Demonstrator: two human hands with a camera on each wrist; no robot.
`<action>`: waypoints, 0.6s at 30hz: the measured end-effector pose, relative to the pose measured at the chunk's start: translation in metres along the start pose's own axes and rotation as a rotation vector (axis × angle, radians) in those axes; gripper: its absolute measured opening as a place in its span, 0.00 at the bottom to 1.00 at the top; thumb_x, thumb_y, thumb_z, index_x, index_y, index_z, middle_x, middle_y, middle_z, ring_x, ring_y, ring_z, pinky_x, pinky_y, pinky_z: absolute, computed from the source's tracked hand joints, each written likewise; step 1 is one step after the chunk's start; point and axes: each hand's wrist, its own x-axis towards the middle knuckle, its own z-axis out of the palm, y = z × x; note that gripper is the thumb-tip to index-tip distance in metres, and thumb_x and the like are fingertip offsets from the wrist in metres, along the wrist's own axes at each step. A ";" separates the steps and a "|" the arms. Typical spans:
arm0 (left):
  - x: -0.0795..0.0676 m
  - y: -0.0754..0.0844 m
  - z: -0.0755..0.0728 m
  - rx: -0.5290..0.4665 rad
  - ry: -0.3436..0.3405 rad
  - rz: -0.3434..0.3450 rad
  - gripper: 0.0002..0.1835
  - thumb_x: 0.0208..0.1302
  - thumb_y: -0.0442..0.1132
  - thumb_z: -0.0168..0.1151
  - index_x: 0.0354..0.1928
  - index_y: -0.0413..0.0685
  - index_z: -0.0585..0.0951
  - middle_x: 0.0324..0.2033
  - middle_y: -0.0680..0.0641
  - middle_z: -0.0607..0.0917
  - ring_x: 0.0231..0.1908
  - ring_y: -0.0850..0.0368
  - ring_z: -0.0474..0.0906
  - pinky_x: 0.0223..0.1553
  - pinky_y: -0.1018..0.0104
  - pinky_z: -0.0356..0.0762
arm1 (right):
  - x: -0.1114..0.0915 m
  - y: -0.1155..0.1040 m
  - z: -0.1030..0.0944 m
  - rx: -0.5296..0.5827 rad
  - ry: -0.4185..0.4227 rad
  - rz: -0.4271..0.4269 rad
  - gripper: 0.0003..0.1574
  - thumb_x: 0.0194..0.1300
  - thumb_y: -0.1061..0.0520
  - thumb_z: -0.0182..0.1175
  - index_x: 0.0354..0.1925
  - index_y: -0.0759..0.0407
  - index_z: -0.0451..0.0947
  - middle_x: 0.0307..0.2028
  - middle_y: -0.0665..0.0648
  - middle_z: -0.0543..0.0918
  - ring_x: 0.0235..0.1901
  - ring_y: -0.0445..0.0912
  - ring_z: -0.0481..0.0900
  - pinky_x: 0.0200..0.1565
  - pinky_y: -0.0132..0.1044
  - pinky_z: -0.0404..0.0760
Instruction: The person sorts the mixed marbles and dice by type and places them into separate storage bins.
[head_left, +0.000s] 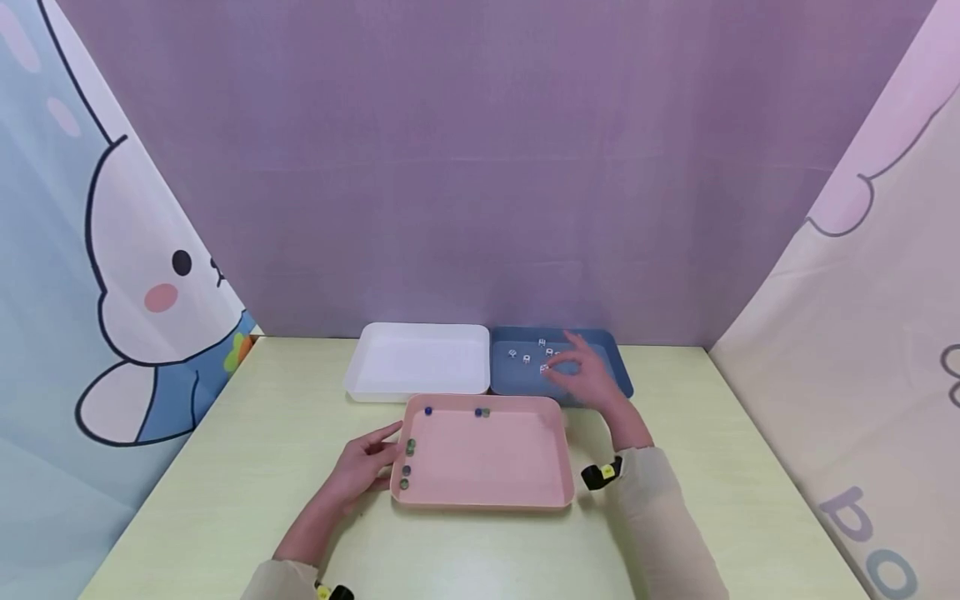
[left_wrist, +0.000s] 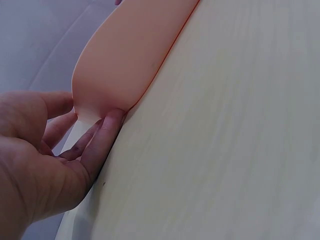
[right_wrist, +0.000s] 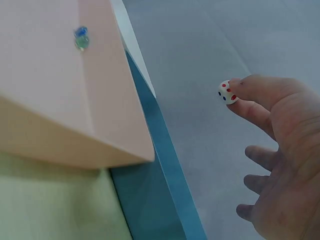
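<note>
My right hand (head_left: 588, 379) is over the blue tray (head_left: 615, 354), and its thumb and index finger pinch a white die (right_wrist: 227, 93) with red and blue dots. The other fingers are spread apart from it. Several more white dice (head_left: 527, 359) lie in the blue tray below. At the left side of the pink tray (head_left: 487, 505), my left hand (head_left: 358, 471) grips the tray's end, with fingertips at its rim and lower edge in the left wrist view. Glass marbles, blue ones (head_left: 428, 411) and green ones (head_left: 410, 446), lie along the pink tray's left and far sides.
A white tray (head_left: 420, 362) stands at the back left, side by side with the blue tray. The pink tray is in front of both on a pale wooden table (head_left: 735, 500). A purple cloth (head_left: 480, 167) hangs behind, and printed cloths flank both sides.
</note>
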 end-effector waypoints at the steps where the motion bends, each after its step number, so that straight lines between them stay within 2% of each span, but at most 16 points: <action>1: 0.001 -0.001 0.000 0.000 -0.001 -0.002 0.27 0.65 0.35 0.63 0.67 0.48 0.73 0.47 0.37 0.81 0.39 0.47 0.83 0.33 0.53 0.84 | 0.001 0.002 -0.002 -0.003 0.006 0.008 0.11 0.61 0.48 0.68 0.39 0.53 0.87 0.74 0.57 0.53 0.73 0.60 0.39 0.65 0.67 0.50; 7: 0.003 -0.003 0.000 0.007 -0.004 -0.010 0.27 0.66 0.35 0.63 0.67 0.49 0.73 0.47 0.37 0.80 0.38 0.48 0.83 0.34 0.53 0.84 | 0.010 0.015 -0.016 -0.010 0.036 0.051 0.14 0.62 0.47 0.67 0.39 0.55 0.87 0.74 0.58 0.53 0.73 0.59 0.43 0.65 0.63 0.56; 18: 0.000 0.000 0.001 0.001 -0.004 -0.010 0.27 0.66 0.35 0.63 0.67 0.49 0.72 0.48 0.36 0.80 0.38 0.47 0.83 0.34 0.53 0.84 | 0.026 0.038 -0.027 -0.025 0.071 0.086 0.15 0.64 0.51 0.66 0.40 0.61 0.86 0.73 0.65 0.52 0.71 0.65 0.45 0.64 0.65 0.56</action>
